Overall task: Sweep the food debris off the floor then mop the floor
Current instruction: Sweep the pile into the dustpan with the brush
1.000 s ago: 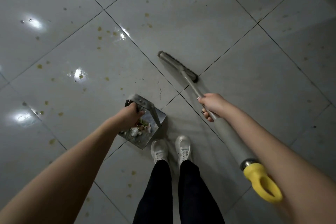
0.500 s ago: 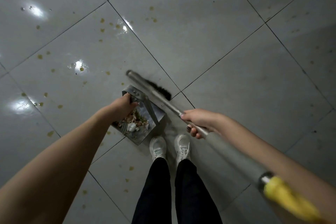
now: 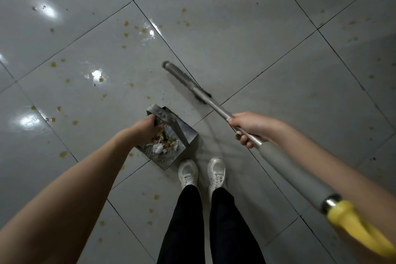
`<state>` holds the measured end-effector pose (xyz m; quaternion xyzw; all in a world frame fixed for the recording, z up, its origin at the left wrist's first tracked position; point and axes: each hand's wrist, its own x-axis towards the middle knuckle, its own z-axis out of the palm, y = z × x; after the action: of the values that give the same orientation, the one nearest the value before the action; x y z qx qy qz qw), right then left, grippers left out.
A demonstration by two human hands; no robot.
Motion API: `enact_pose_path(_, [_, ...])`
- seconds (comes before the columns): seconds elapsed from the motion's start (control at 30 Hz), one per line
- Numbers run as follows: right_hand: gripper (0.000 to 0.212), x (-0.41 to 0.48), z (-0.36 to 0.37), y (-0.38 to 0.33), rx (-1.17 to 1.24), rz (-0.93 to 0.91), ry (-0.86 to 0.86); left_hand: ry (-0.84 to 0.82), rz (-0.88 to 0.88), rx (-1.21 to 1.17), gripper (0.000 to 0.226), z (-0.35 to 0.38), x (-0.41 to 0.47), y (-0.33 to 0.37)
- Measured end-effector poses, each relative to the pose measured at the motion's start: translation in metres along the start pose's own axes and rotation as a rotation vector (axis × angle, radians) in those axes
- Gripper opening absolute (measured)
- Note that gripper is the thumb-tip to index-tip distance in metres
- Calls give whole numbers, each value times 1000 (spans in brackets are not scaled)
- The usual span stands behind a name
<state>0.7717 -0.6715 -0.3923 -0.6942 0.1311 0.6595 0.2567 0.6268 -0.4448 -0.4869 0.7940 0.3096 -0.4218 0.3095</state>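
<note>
Open tiles ahead, clutter close to the feet

The floor lay bare beyond the broom head and to its right. The dustpan, the shoes just beside it, and the slanting broom handle hemmed in the near ground.

Both bare arms reach down, left hand and right hand each curled in a closed grip.

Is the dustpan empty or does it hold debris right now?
Holding debris. The dustpan, gripped by the left hand, has a heap of pale scraps lying inside it.
</note>
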Motion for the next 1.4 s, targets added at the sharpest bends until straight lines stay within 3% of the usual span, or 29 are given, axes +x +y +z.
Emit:
enact_pose_path(0.13, [17,10,21,7,4,142,-135,20,1,7,31,0,0,-2])
enact_pose_path(0.3, [17,-17,-14,-3,126,280,-321,26,-11,-27,26,1,-2,-8])
enact_pose_path(0.6, [10,-38,-31,-39,-58,58,-94,71,-48,-57,22,3,-18,-23])
enact_pose_path(0.8, [8,-12,-1,-68,-289,-124,45,146,-127,-327,25,-6,-28,-35])
enact_pose_path(0.93, [9,16,21,-89,-392,-148,106,139,-145,-420,34,-11,-25,-40])
enact_pose_path(1.07, [16,41,55,-93,-599,-135,176,63,-155,-479,28,-25,-22,-57])
enact_pose_path(1.2, [17,45,74,-79,-480,-28,82,-1,-160,-396,31,-35,-17,-74])
enact_pose_path(1.4, [27,28,81,-60,-293,114,-197,19,-145,-232,39,-45,-9,-75])
